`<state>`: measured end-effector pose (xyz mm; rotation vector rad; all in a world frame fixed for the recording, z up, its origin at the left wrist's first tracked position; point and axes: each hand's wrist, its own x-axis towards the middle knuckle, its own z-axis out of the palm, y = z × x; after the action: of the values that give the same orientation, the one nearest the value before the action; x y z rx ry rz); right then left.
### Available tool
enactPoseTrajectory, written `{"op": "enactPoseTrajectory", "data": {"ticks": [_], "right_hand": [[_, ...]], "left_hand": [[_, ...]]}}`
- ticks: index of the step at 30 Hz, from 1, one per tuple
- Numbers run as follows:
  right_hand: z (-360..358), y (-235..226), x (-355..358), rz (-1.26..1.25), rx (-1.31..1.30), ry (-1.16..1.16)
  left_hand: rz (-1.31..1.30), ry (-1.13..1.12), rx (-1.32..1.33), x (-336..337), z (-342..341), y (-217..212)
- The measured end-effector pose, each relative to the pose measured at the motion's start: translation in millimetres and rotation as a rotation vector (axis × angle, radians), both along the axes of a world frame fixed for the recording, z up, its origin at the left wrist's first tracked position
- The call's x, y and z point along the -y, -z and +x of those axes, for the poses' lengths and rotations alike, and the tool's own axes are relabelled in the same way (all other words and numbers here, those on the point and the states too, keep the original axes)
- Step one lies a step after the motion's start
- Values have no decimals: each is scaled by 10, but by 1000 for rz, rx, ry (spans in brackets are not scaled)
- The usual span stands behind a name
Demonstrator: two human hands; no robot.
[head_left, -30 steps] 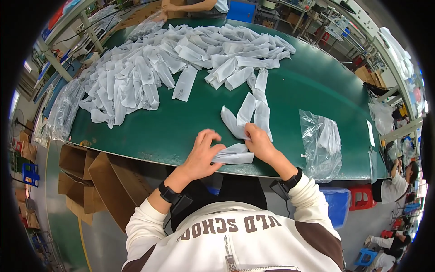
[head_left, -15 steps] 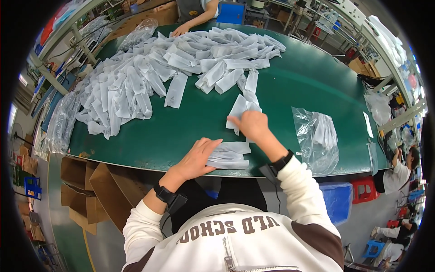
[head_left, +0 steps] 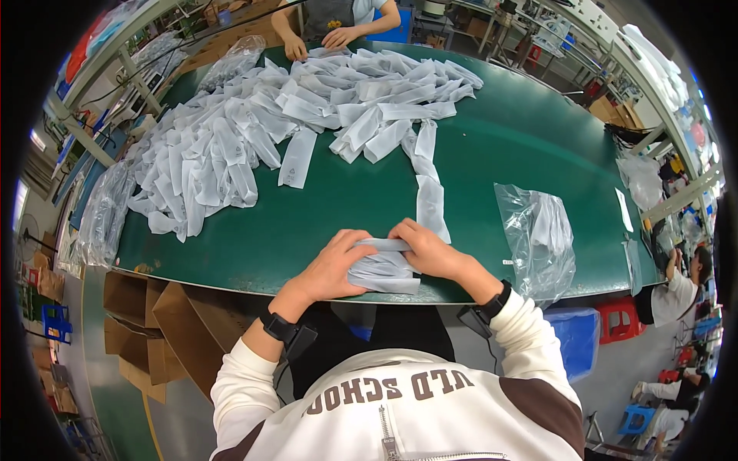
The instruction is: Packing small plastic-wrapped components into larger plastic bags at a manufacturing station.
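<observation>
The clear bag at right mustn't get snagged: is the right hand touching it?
Apart: the head view shows green tabletop between the right hand and the clear bag.

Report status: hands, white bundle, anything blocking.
Left hand gripping left end of white bundle; right hand on right end of its farthest sleeve. Loose sleeve beyond. Nothing visibly blocking.

On my feed I see a cream-white zip-front sweatshirt (head_left: 338,426) with dark brown side panels (head_left: 538,403) and brown block lettering (head_left: 387,390), black trousers (head_left: 411,330), bare hands (head_left: 334,265), and black wrist straps (head_left: 278,326) carrying boxy black modules (head_left: 303,343) with thin dark cables (head_left: 490,349).
</observation>
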<state>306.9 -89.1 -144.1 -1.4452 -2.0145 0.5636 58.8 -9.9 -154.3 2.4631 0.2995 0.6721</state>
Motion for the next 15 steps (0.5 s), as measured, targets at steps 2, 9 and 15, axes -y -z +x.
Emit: {"op": "enactPoseTrajectory", "data": {"ticks": [2,9,15], "right_hand": [[139,-42,82,1,-45,39],[406,19,7,-126,324,626],[338,4,-9,-112,48,273]], "left_hand": [[-11,9,-42,19,-5,11],[-175,42,-98,59,110,-84],[316,-52,-61,41,236,-234]]}}
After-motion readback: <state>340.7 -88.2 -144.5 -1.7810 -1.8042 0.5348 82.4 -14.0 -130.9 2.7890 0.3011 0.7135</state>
